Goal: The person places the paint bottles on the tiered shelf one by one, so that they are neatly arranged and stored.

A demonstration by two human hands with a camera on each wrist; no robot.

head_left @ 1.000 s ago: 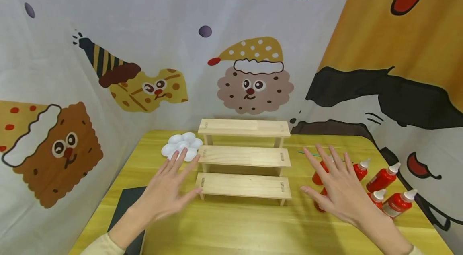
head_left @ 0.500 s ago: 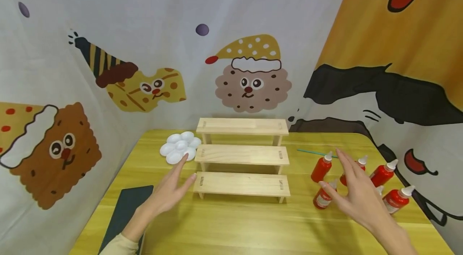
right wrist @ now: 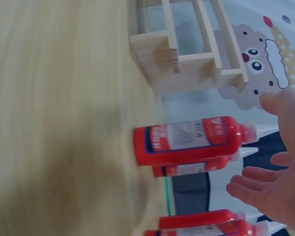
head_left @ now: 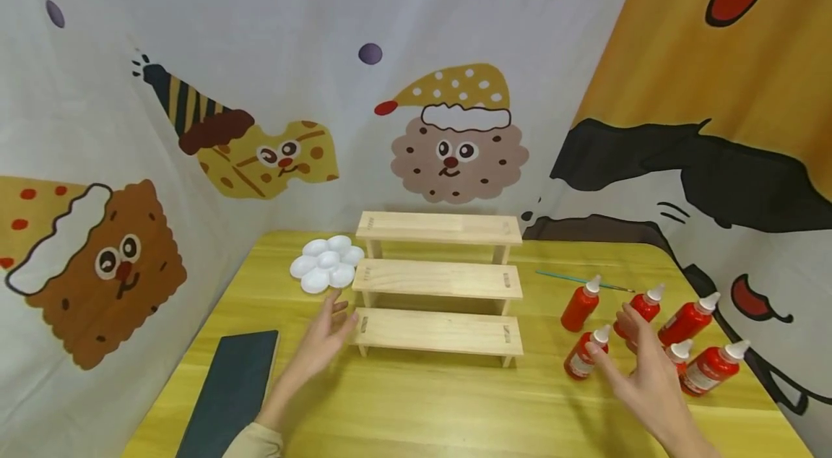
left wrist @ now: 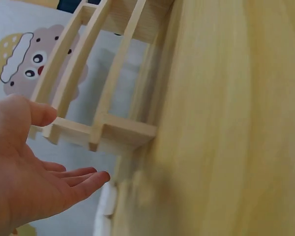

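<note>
Beside the left end of a three-tier wooden stand (head_left: 448, 331), my left hand (head_left: 323, 336) hovers with relaxed fingers and holds nothing. In the left wrist view, the hand (left wrist: 34, 162) has its thumb apart from the fingers, close to the stand's end (left wrist: 125, 130). My right hand (head_left: 650, 382) is over several red squeeze bottles with white nozzle caps. One bottle (head_left: 581, 364) stands just left of its thumb. In the right wrist view, the hand (right wrist: 278, 177) is empty, thumb and fingers spread near the nozzle of an upright bottle (right wrist: 191, 140).
A white flower-shaped paint palette (head_left: 328, 264) lies left of the stand. Behind the bottles is a thin teal paintbrush (head_left: 572, 278). A dark flat board (head_left: 230, 389) lies at the table's left front. A cartoon-printed curtain (head_left: 299, 24) hangs behind the yellowish wood-grain table (head_left: 416, 415).
Both hands have lowered, and their fingers have gone from widely spread to relaxed. The left hand has come closer to the stand's left end, the right closer to the bottles. The bottles stay put.
</note>
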